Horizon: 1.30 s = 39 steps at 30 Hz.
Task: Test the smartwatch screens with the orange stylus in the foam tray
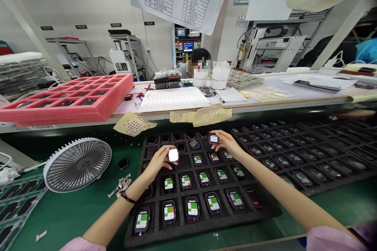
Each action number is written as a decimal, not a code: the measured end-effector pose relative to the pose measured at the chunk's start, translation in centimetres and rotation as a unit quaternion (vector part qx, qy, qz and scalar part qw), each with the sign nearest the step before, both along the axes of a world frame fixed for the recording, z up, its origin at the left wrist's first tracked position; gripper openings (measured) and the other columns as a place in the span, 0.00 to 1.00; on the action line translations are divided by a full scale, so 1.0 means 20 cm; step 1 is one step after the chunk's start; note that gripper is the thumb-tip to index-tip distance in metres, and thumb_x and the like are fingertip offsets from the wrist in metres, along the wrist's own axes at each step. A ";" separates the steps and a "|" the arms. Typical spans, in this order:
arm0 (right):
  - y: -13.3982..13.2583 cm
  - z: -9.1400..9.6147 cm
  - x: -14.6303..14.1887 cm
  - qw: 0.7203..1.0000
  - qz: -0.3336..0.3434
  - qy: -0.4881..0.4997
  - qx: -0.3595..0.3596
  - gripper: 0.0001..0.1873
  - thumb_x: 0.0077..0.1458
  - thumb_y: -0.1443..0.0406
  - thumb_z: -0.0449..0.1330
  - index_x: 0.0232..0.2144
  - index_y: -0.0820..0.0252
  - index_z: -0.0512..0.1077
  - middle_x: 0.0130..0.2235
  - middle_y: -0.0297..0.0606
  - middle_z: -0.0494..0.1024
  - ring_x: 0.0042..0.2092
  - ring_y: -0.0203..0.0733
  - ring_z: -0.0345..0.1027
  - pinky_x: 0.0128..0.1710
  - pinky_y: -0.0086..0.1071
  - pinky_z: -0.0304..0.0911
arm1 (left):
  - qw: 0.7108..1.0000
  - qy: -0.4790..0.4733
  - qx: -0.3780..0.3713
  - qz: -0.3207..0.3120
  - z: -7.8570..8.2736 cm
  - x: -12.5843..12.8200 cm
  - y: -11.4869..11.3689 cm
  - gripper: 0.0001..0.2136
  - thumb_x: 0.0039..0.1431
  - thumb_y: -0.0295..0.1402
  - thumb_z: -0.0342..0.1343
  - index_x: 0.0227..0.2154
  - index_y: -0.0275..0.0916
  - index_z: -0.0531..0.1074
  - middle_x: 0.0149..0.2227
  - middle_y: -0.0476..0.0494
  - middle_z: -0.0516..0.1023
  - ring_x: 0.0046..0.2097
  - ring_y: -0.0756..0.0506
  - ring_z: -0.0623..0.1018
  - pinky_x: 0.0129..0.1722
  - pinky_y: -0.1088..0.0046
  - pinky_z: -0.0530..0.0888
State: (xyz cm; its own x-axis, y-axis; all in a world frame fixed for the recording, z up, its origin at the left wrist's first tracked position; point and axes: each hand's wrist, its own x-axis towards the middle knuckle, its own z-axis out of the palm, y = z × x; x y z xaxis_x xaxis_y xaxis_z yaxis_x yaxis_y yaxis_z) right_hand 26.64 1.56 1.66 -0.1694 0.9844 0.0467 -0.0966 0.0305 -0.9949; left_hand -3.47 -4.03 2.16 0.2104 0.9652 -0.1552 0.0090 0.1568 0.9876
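Left grip point(160, 160): fingers together, clamped on a watch-shaped device point(173, 155) with a white-lit screen, raised over the black foam tray point(153, 239). Right grip point(226, 144): fingertips clamped on a second watch-shaped device point(213, 138), also white-lit, above the tray's far rows (thin orange strip point(225, 136) just beside the fingers). Contact at the case edges; screens uncovered. Near rows of the tray: devices seated singly in compartments, most screens green and white. Right of the tray, touching or nearly so: a second foam tray point(315, 193). Left: green surface point(67, 219) carrying a round grey fan point(77, 164). Far: dotted yellow sheets point(200, 114) overhanging the raised bench edge.
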 end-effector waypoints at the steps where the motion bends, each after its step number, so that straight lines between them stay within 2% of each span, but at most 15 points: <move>1: -0.01 0.01 -0.06 1.000 0.020 0.013 -0.007 0.16 0.52 0.56 0.57 0.40 0.60 0.70 0.26 0.36 0.75 0.23 0.40 0.72 0.19 0.30 0.66 | 1.000 -0.013 0.003 -0.007 0.02 0.03 0.01 0.19 0.56 0.47 0.50 0.45 0.39 0.66 0.31 0.44 0.76 0.30 0.46 0.79 0.19 0.80 0.71; 5: -0.02 0.02 -0.25 0.995 0.070 0.062 -0.026 0.16 0.51 0.59 0.59 0.41 0.60 0.70 0.25 0.35 0.73 0.23 0.37 0.71 0.16 0.25 0.62 | 0.998 -0.045 0.035 -0.024 0.08 0.16 0.04 0.19 0.58 0.44 0.50 0.48 0.40 0.66 0.35 0.42 0.74 0.31 0.47 0.78 0.19 0.80 0.71; 10: -0.01 -0.02 -0.34 0.991 0.103 0.086 -0.026 0.21 0.43 0.63 0.66 0.43 0.57 0.69 0.28 0.31 0.71 0.24 0.35 0.71 0.17 0.24 0.63 | 0.994 -0.053 0.095 -0.027 0.02 0.21 0.09 0.27 0.48 0.38 0.61 0.51 0.41 0.62 0.42 0.41 0.72 0.33 0.49 0.76 0.21 0.81 0.70; 13: -0.02 -0.06 -0.34 0.992 0.112 0.060 -0.025 0.23 0.42 0.63 0.67 0.43 0.57 0.69 0.29 0.31 0.71 0.23 0.35 0.70 0.15 0.23 0.61 | 0.992 -0.037 0.119 -0.026 -0.03 0.19 0.09 0.25 0.49 0.40 0.59 0.49 0.39 0.64 0.40 0.42 0.72 0.31 0.49 0.76 0.20 0.81 0.68; 16: -0.02 -0.09 -0.33 0.994 0.104 0.040 -0.021 0.18 0.47 0.59 0.63 0.41 0.59 0.70 0.26 0.31 0.70 0.20 0.33 0.69 0.13 0.23 0.57 | 0.992 -0.017 0.120 -0.022 -0.05 0.17 0.08 0.20 0.54 0.43 0.53 0.47 0.38 0.66 0.35 0.44 0.72 0.28 0.50 0.76 0.20 0.80 0.68; 19: -0.03 -0.10 -0.32 0.994 0.102 0.039 -0.017 0.17 0.51 0.56 0.59 0.41 0.59 0.70 0.25 0.31 0.70 0.20 0.34 0.68 0.13 0.23 0.56 | 0.994 -0.012 0.110 -0.012 -0.06 0.17 0.08 0.19 0.57 0.44 0.50 0.47 0.38 0.67 0.33 0.45 0.72 0.27 0.51 0.76 0.20 0.80 0.68; 24: -0.05 -0.08 -0.31 0.990 0.135 0.040 -0.004 0.20 0.50 0.58 0.61 0.45 0.58 0.67 0.29 0.33 0.70 0.24 0.35 0.70 0.14 0.23 0.57 | 0.990 -0.005 0.138 -0.027 -0.08 0.17 0.07 0.20 0.56 0.43 0.53 0.49 0.38 0.64 0.37 0.44 0.71 0.29 0.51 0.76 0.21 0.80 0.68; 31: -0.07 -0.07 -0.31 0.987 0.157 0.025 0.020 0.21 0.51 0.59 0.61 0.47 0.58 0.66 0.26 0.31 0.68 0.24 0.35 0.70 0.15 0.23 0.57 | 0.989 0.011 0.144 -0.033 -0.07 0.18 0.05 0.20 0.55 0.42 0.55 0.48 0.38 0.65 0.40 0.42 0.72 0.30 0.51 0.75 0.19 0.81 0.64; 39: -0.08 -0.07 -0.31 0.989 0.143 0.012 0.028 0.20 0.52 0.58 0.59 0.46 0.59 0.67 0.26 0.31 0.69 0.24 0.34 0.69 0.14 0.22 0.54 | 0.988 0.026 0.154 -0.018 -0.06 0.19 0.04 0.18 0.54 0.42 0.56 0.44 0.37 0.67 0.35 0.45 0.72 0.27 0.53 0.71 0.21 0.80 0.66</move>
